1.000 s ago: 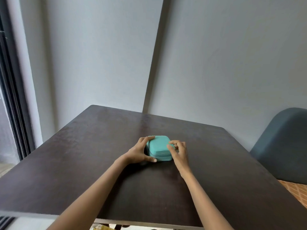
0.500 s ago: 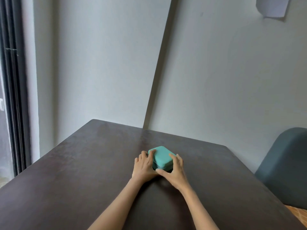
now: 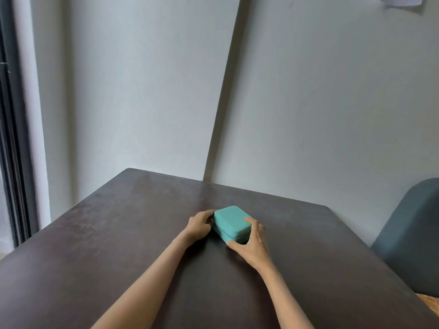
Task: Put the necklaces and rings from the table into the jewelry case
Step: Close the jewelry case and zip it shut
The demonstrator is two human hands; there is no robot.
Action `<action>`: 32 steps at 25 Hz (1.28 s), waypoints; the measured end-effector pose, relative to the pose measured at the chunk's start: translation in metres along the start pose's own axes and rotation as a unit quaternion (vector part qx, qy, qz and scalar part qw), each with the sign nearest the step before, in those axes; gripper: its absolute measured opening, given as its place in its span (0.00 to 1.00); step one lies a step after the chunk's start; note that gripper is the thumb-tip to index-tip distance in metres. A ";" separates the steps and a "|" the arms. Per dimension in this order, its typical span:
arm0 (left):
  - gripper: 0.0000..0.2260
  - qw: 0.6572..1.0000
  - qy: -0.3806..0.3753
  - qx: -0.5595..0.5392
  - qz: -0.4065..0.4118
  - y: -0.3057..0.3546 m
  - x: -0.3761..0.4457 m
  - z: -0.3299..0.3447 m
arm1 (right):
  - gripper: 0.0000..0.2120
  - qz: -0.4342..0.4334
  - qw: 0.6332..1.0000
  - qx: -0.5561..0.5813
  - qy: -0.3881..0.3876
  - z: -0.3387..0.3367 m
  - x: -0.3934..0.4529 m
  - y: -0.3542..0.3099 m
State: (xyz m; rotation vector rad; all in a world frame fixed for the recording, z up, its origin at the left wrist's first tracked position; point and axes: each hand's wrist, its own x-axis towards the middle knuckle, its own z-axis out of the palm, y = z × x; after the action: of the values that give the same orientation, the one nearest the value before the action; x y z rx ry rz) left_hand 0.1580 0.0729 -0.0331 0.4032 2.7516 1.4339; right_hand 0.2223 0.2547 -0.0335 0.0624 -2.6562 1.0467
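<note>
A small teal jewelry case (image 3: 231, 222) with its lid closed lies on the dark brown table (image 3: 118, 233), turned at an angle. My left hand (image 3: 199, 225) holds its left end, fingers curled against the side. My right hand (image 3: 253, 245) grips the near right corner, thumb at the front edge by the zipper seam and fingers over the top. No necklaces or rings show anywhere on the table.
Grey walls meet in a corner behind the table. A grey-blue chair back (image 3: 411, 238) stands off the table's right side. A dark window frame (image 3: 9, 138) runs down the left edge. A paper sheet (image 3: 401, 0) hangs high on the wall.
The case has been turned on the table, so its long side now runs diagonally. My right hand shifted to the near right corner and my left hand to the left end. The camera tilted up.
</note>
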 end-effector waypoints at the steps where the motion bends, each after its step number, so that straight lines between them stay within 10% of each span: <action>1: 0.26 1.000 -0.009 -0.009 0.007 -0.006 0.007 -0.003 | 0.38 0.000 1.000 0.000 0.001 -0.001 0.001 0.001; 6: 0.16 0.999 -0.011 0.038 0.030 -0.012 0.023 -0.011 | 0.45 -0.023 0.999 -0.036 -0.033 -0.002 0.007 0.002; 11: 0.11 0.974 -0.162 -0.156 0.010 -0.010 0.021 -0.035 | 0.43 -0.030 0.999 -0.028 -0.023 -0.002 0.010 0.005; 19: 0.06 0.995 0.092 0.008 0.029 -0.007 0.013 -0.015 | 0.42 -0.016 0.999 -0.021 -0.024 0.001 0.010 0.005; 32: 0.08 0.993 0.116 -0.029 -0.016 0.001 -0.012 -0.006 | 0.43 0.000 0.999 -0.033 0.005 0.010 0.016 0.007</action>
State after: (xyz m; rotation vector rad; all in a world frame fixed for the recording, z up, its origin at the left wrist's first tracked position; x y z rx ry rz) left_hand 0.1691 0.0657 -0.0305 0.2001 2.8662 1.6466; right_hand 0.2033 0.2540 -0.0406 0.0439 -2.6791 0.9570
